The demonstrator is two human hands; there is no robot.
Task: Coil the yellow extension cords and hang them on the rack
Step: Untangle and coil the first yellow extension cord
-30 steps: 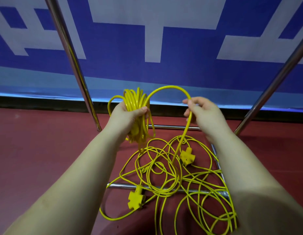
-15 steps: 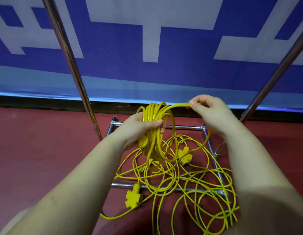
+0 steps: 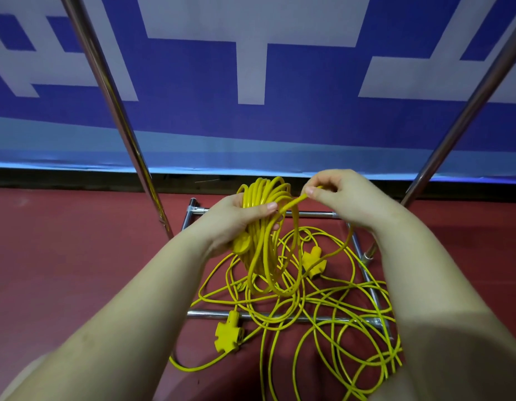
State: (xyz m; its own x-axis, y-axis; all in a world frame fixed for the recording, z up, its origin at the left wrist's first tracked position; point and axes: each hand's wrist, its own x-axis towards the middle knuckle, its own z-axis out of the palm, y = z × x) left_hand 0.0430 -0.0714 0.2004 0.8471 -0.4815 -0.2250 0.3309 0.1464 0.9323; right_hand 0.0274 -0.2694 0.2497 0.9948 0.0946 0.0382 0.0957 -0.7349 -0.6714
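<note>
**Another loop goes onto the coil**

The left hand (image 3: 236,221) grips the coil (image 3: 264,227) near its top, fingers and thumb curled round the gathered strands so the loops hang free below and cannot spring apart. Held upright like this, the bundle keeps one even loop length, which should suit hanging later. A round plug (image 3: 241,243) sits at the heel of that hand, apparently the end the winding started from.

The right hand (image 3: 346,198) pinches the cord (image 3: 291,202) between thumb and fingertips just beside the coil's top. It seems to be feeding the next turn across to the left hand. From the pinch the strand drops down and away to the right, into the slack.

That slack (image 3: 323,308) lies in a loose tangle on the red floor (image 3: 77,270), draped over the rack's base bars (image 3: 280,316). Two sockets (image 3: 229,334) rest in it, one by the near bar, one (image 3: 313,260) further back under the coil. Much cord is yet to be wound, so I judge the coiling well short of done and nothing is hung.

The rack's posts (image 3: 118,111) rise left and right in front of a blue and white banner (image 3: 251,68). Its large white shapes may be parts of characters, but they are cropped and cannot be read. No brand or label shows on cords or sockets.
</note>
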